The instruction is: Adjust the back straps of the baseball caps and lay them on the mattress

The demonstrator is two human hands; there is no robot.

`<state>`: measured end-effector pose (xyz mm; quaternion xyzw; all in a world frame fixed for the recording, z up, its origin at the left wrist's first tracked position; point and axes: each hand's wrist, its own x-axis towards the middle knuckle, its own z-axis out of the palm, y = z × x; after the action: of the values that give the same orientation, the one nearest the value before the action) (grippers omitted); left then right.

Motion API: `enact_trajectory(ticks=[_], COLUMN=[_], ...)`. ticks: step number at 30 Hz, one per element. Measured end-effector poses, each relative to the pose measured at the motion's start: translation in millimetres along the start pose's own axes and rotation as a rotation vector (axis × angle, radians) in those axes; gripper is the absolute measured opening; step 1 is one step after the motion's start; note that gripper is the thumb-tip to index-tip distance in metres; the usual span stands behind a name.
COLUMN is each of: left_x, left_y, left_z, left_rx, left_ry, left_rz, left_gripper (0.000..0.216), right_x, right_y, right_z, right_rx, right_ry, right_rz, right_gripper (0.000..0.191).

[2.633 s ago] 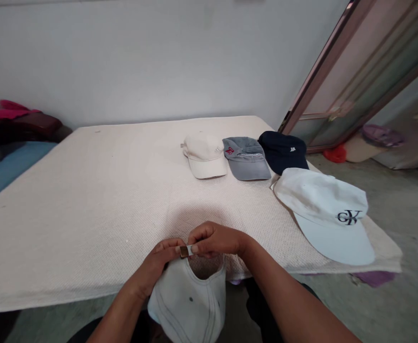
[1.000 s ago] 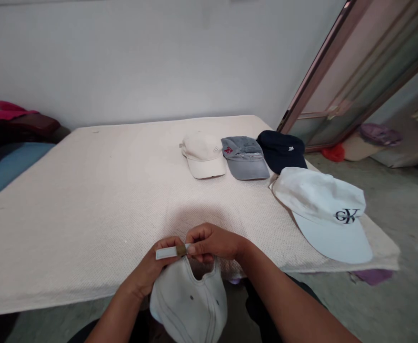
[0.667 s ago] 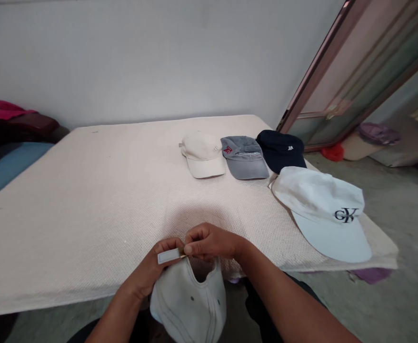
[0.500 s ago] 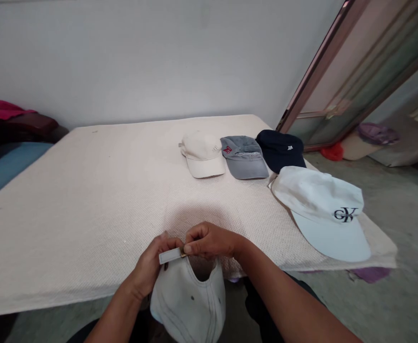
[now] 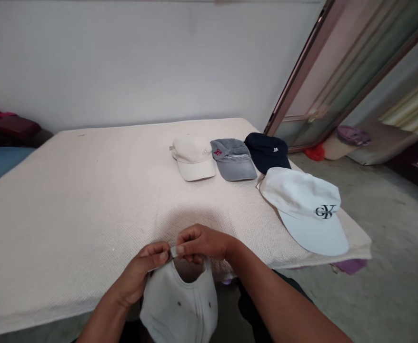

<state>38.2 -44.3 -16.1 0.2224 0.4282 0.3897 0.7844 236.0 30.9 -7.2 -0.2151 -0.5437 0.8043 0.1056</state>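
A pale grey-white baseball cap (image 5: 180, 305) hangs at the table's front edge with its back opening facing up. My left hand (image 5: 143, 267) is closed on the cap's adjusting strap at the left of the opening, thumb on top. In a pinch, my right hand (image 5: 202, 242) grips the strap (image 5: 174, 251) just beside it, near where the buckle was seen. The fingers cover most of the strap and buckle. Past my hands lie a cream cap (image 5: 194, 157), a grey-blue cap (image 5: 233, 159), a navy cap (image 5: 268, 151) and a larger white cap (image 5: 302, 202) with black letters.
A cream textured cloth covers the table (image 5: 87, 205). Behind it rises a pale wall (image 5: 130, 62). A framed glass door (image 5: 323, 81) stands at the right, with a purple bundle (image 5: 353, 135) near it. Dark red and blue items (image 5: 7, 138) sit at the far left.
My left hand has shifted its grip so the thumb lies over the strap, whose loose end no longer shows plainly. My right hand still pinches the strap. The view has turned slightly right.
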Motion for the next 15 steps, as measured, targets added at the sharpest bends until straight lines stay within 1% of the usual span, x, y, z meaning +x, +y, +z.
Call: enact_trajectory(ticks=[2, 4, 7, 9, 10, 12, 15], left_x=[-1, 0, 4, 10, 12, 18, 26], left_y=[6, 16, 32, 39, 41, 43, 42], left_z=[-1, -5, -12, -14, -14, -11, -2], left_rx=[-0.146, -0.319, -0.518, -0.570, -0.582, -0.585, -0.517], left_ry=[0.067, 0.111, 0.117, 0.116, 0.125, 0.147, 0.178], left_rz=[0.065, 0.151, 0.330, 0.420, 0.432, 0.398, 0.257], left_gripper=[0.016, 0.012, 0.011, 0.015, 0.017, 0.021, 0.028], right_x=[-5, -11, -17, -20, -22, -25, -33], right_y=[-3, -4, -1, 4, 6, 7, 2], right_z=[-2, -4, -8, -11, -13, -18, -28], right_rx=[0.008, 0.025, 0.095, 0.147, 0.178, 0.266, 0.418], right_ry=[0.013, 0.008, -0.029, -0.017, 0.012, 0.121, 0.370], right_rz=[-0.064, -0.100, -0.073, -0.058, -0.067, -0.134, -0.302], right_gripper=[0.020, 0.022, 0.031, 0.030, 0.028, 0.024, 0.018])
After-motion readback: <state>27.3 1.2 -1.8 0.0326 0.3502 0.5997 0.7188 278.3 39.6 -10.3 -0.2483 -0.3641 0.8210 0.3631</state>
